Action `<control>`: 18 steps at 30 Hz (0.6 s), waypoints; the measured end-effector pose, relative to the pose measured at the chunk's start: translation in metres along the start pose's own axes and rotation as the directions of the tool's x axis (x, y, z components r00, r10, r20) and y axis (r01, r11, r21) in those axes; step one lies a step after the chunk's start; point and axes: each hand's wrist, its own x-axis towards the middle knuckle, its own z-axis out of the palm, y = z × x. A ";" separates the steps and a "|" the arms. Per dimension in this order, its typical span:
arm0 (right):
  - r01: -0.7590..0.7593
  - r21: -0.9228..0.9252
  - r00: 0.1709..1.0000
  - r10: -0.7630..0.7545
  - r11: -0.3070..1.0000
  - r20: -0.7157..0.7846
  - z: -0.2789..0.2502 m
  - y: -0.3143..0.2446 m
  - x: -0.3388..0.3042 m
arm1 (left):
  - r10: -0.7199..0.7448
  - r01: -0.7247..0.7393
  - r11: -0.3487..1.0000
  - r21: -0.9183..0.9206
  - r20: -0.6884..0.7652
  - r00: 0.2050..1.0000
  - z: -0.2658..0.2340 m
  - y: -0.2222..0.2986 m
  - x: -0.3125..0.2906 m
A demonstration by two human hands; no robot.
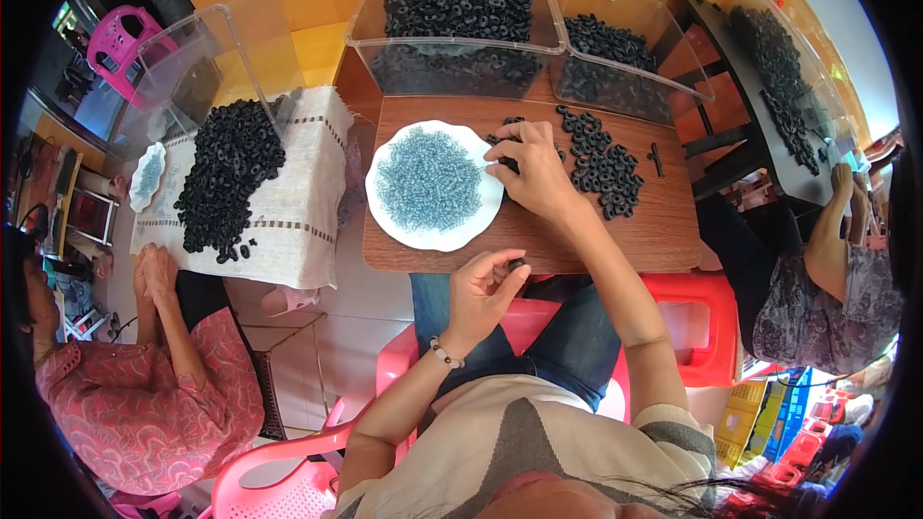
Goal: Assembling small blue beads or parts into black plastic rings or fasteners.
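Note:
My left hand (488,290) is closed near the table's front edge, pinching a small black ring-like part (517,263) between thumb and fingers. Over the right rim of a white scalloped plate (392,227) is my right hand (535,169), its fingers curled and drawn together. Black shows under those fingers, but I cannot make out what they grip. Many small pale blue, clear-looking beads (429,179) lie heaped on the plate. To the right of my right hand, loose black parts (606,171) with holes are spread on the brown wooden table (423,111).
Clear plastic bins (460,79) of black parts stand along the back. At left, a person (154,394) with hands together sits by a cloth-covered table (306,183) bearing a black pile (227,173). Another person (817,298) sits at right. A red stool (713,312) stands beside me.

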 end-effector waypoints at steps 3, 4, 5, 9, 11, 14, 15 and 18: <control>0.017 -0.075 0.999 -0.014 0.997 0.039 0.011 0.001 0.005 | -0.051 0.051 0.994 -0.095 -0.006 0.999 0.002 0.002 0.000; 0.019 -0.074 0.999 -0.016 0.997 0.041 0.013 0.002 0.006 | -0.074 0.071 0.987 -0.145 -0.013 0.997 0.003 0.003 -0.001; 0.015 -0.072 0.998 -0.011 0.997 0.055 0.014 0.002 0.007 | -0.075 0.072 0.987 -0.147 -0.014 0.997 0.004 0.004 -0.001; 0.002 -0.079 0.998 0.003 0.997 0.066 0.018 0.003 0.006 | -0.076 0.073 0.986 -0.147 -0.013 0.997 0.002 0.003 0.001; 0.007 -0.057 0.999 -0.005 0.998 0.041 0.015 0.001 0.005 | -0.075 0.074 0.989 -0.128 -0.002 0.997 -0.001 0.000 0.001; 0.033 -0.037 0.999 -0.033 0.999 -0.001 0.007 -0.004 0.006 | -0.080 0.081 0.992 -0.096 0.016 0.997 -0.002 -0.001 0.000; 0.053 -0.040 0.998 -0.053 0.998 -0.017 0.004 -0.006 0.006 | -0.081 0.080 0.991 -0.109 -0.004 0.997 -0.002 0.000 0.000; 0.036 -0.052 0.999 -0.035 0.998 0.025 -0.009 -0.016 0.006 | -0.067 0.060 0.988 -0.145 -0.044 0.997 -0.001 0.003 0.002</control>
